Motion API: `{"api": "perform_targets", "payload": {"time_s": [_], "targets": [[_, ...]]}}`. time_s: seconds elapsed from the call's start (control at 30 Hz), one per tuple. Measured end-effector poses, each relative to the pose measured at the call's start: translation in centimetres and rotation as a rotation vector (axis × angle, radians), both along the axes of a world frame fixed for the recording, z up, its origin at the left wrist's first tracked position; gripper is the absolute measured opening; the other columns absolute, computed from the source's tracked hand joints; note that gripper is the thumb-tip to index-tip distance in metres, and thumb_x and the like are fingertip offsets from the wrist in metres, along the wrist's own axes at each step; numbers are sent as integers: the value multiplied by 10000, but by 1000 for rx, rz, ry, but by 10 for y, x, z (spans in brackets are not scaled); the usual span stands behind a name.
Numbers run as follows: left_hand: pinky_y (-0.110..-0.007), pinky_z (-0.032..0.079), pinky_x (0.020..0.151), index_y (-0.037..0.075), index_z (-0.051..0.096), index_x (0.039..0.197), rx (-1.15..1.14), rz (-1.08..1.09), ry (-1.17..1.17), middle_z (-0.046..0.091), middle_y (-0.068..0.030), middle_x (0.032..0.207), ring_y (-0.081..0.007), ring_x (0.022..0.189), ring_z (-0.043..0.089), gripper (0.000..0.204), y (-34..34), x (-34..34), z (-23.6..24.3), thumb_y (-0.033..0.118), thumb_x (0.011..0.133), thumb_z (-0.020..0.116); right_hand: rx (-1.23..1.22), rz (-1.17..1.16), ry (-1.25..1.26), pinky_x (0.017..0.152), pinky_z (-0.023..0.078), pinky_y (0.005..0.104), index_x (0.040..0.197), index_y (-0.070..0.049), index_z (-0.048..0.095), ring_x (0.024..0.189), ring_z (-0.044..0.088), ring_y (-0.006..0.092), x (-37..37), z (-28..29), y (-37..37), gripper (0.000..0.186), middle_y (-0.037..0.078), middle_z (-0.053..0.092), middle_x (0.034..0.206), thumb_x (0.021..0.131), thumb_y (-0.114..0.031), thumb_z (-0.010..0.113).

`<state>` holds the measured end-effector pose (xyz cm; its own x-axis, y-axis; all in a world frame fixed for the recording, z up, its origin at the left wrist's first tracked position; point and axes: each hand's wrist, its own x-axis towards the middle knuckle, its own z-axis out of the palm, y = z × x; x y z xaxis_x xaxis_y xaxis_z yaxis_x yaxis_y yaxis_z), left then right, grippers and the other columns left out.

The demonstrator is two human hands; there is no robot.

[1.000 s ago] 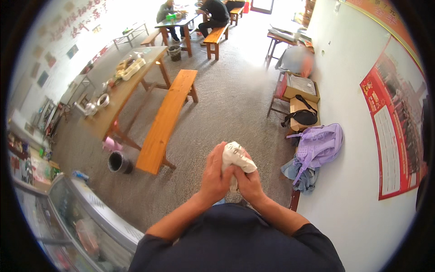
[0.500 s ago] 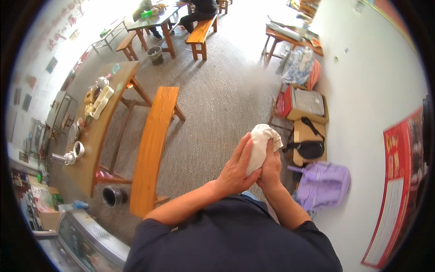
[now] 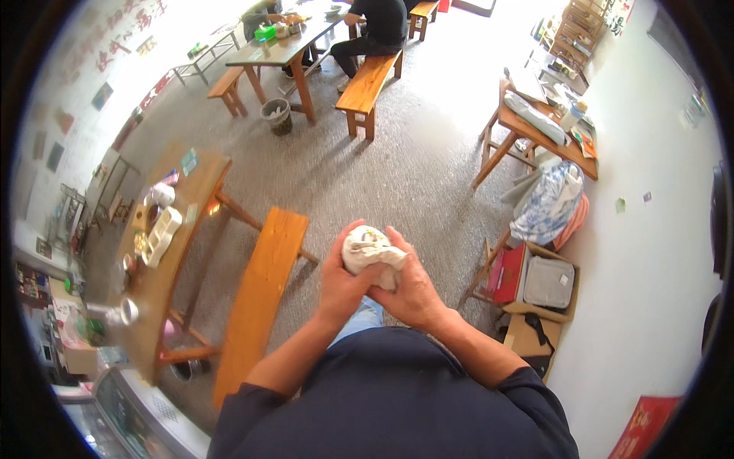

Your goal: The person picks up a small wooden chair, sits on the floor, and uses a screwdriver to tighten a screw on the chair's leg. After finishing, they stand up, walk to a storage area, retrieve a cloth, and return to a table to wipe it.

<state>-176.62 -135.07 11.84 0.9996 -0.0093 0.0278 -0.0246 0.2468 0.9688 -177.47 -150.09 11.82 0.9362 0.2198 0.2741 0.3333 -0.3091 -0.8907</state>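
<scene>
A white, soft-looking bundle with a gathered, crumpled end sits between my two hands in front of my chest. Its contents, if any, are hidden, and some dark marks show on its upper face. My left hand wraps the left side, thumb laid across the near part. From the other side my right hand grips it, fingers curled along the folds. Both hands are closed on the bundle, well above the floor.
To my left stand a wooden bench and a long table with dishes and a cream tray. Cartons and a cloth-covered pile line the right wall. A person sits at the far table.
My hands and the bundle have moved left, and the bundle is turned so its gathered end faces up. The view has shifted; the purple backpack is no longer in sight.
</scene>
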Motion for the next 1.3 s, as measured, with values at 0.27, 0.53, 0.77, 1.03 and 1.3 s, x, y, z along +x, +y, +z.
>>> {"api": "perform_targets", "payload": {"time_s": [0.27,0.53,0.77,1.03,1.3], "targets": [[-323,485,996,31,506,1413,219,-391,-184,621,-116,1255,-171,1137,604,699,-110,259,30,108,795,823,102,-49,313,1010,484,366,1435,-16,454,1222,583,243,214,-13,-121,691,131,592,1329,844,-96,802],[-291,540,757,-5,689,1054,184,-327,-185,715,-62,918,-109,861,653,339,-219,508,26,219,827,803,38,-145,155,923,530,397,1246,-4,616,1121,668,280,437,-2,-191,406,151,691,1160,884,-126,754],[-282,501,607,-14,695,1005,-45,-41,108,665,-19,796,-102,672,596,303,-212,702,12,273,972,604,-288,244,-62,587,531,454,861,0,543,699,662,391,667,2,-228,350,230,642,804,912,-282,745],[-390,540,834,12,609,1157,-331,-11,388,678,-143,1066,-249,965,661,344,-198,906,-6,290,1024,457,-319,575,126,733,507,525,975,16,537,845,651,467,915,10,-265,456,262,657,882,993,-437,589],[-304,511,922,-11,415,1462,161,-432,-12,631,-107,1213,-156,1079,610,648,-391,1184,-1,110,904,720,-132,-137,186,838,513,518,1079,23,571,984,628,477,1116,-20,-396,468,274,655,1060,951,-419,660]]}}
